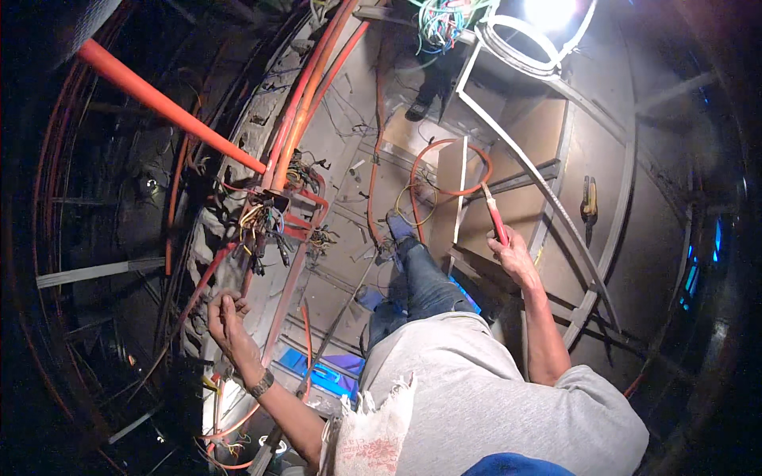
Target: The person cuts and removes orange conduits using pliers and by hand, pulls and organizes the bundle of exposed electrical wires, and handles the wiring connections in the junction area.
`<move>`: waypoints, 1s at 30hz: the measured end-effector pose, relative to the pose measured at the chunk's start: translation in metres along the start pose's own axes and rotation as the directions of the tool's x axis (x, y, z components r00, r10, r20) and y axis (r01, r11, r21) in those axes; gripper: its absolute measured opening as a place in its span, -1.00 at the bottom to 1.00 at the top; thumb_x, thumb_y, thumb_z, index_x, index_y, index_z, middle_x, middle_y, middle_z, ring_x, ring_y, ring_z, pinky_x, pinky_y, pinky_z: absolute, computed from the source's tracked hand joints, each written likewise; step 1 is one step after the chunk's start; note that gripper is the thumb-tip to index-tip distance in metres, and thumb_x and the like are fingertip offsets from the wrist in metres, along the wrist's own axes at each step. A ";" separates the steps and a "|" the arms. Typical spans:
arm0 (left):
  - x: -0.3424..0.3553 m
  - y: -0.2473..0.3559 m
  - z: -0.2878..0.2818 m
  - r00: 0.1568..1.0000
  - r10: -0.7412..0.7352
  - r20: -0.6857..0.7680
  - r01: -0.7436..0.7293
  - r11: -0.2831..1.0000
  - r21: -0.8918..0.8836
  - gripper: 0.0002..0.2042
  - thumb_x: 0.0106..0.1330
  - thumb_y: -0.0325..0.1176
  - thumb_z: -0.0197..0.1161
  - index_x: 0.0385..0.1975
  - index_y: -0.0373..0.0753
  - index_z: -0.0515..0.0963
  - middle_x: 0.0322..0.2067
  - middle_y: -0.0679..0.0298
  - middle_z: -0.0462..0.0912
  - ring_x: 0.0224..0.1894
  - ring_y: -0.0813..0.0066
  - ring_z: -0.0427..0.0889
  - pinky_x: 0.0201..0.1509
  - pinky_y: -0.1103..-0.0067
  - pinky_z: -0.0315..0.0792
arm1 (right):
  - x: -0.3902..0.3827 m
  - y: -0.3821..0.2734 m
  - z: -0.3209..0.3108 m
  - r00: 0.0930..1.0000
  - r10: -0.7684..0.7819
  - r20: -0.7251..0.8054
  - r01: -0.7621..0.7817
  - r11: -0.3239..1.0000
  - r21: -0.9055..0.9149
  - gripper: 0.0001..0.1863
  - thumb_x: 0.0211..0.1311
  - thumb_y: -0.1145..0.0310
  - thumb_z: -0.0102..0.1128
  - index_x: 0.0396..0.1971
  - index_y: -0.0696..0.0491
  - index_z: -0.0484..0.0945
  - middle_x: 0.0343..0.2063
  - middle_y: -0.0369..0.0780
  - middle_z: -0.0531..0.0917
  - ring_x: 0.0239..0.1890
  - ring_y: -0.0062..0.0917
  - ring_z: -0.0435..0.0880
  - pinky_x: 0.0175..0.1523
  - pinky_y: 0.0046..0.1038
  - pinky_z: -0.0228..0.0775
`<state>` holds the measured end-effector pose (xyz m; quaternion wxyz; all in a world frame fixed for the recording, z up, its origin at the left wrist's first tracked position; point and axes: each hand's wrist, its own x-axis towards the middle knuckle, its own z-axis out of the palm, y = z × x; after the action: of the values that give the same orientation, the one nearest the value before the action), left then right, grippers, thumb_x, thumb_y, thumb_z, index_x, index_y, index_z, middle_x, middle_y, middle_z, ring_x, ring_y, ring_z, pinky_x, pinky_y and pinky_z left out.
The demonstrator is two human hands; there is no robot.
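My right hand (pixel 514 259) is closed round the red handle of a slim tool (pixel 497 222) with a pale end pointing up and away. Its kind is hard to make out. The tool's tip appears close to a loop of orange tubing (pixel 444 143), but I cannot tell whether they touch. At the left, my left hand (pixel 232 327) has its fingers curled and pressed together, palm up; what they hold, if anything, does not show. Just beyond it a bundle of loose coloured wires (pixel 262 226) hangs from the wall beside red conduits (pixel 278 174).
Yellow-handled pliers (pixel 588 202) lie on a surface at the right. Pale metal framing (pixel 540 178) crosses beside a brown panel (pixel 508 151). A bright lamp (pixel 549 9) glares at the top, near coiled white cable (pixel 520 44). A thick orange conduit (pixel 171 107) slants across the upper left.
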<state>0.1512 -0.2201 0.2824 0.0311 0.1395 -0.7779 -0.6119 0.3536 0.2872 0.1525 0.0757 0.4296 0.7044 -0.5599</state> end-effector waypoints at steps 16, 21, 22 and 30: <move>-0.013 0.000 0.000 0.998 0.025 0.053 -0.024 1.000 -0.013 -0.78 0.51 -0.22 0.21 -0.03 -0.22 0.57 -0.20 0.36 0.63 -0.24 0.59 0.61 -0.11 0.59 0.55 | -0.017 0.020 -0.032 0.907 -0.387 -0.165 0.243 0.801 -0.547 -0.70 0.17 0.36 0.32 -0.13 0.16 0.56 -0.25 0.09 0.61 -0.11 0.08 0.60 -0.01 -0.02 0.43; -0.015 0.005 0.010 0.998 0.004 0.061 0.000 0.998 -0.063 -0.78 0.51 -0.24 0.21 -0.01 -0.23 0.58 -0.20 0.36 0.63 -0.26 0.59 0.60 -0.15 0.61 0.55 | -0.019 0.017 -0.033 0.930 -0.325 -0.172 0.191 0.827 -0.529 -0.72 0.15 0.36 0.31 -0.16 0.14 0.58 -0.28 0.07 0.63 -0.12 0.06 0.60 -0.02 -0.03 0.44; -0.019 0.010 0.010 0.999 0.007 0.038 -0.004 0.996 -0.089 -0.79 0.52 -0.27 0.19 -0.04 -0.26 0.58 -0.21 0.33 0.63 -0.25 0.58 0.61 -0.14 0.60 0.54 | -0.013 0.023 -0.033 0.941 -0.294 -0.167 0.188 0.866 -0.464 -0.71 0.15 0.34 0.31 -0.16 0.14 0.58 -0.29 0.05 0.65 -0.14 0.03 0.62 -0.02 -0.07 0.45; -0.013 0.004 0.017 0.991 0.064 0.113 -0.053 0.993 -0.103 -0.82 0.55 -0.34 0.13 -0.05 -0.31 0.53 -0.22 0.29 0.60 -0.27 0.54 0.59 -0.11 0.58 0.51 | -0.021 0.029 -0.055 0.924 -0.237 -0.298 0.207 0.970 -0.130 -0.69 0.14 0.24 0.33 -0.23 0.15 0.59 -0.38 -0.04 0.66 -0.29 -0.20 0.69 -0.11 -0.19 0.48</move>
<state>0.1594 -0.1998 0.2833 0.0105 0.0789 -0.7506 -0.6559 0.4071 0.3230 0.1641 -0.0797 0.4258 0.7778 -0.4553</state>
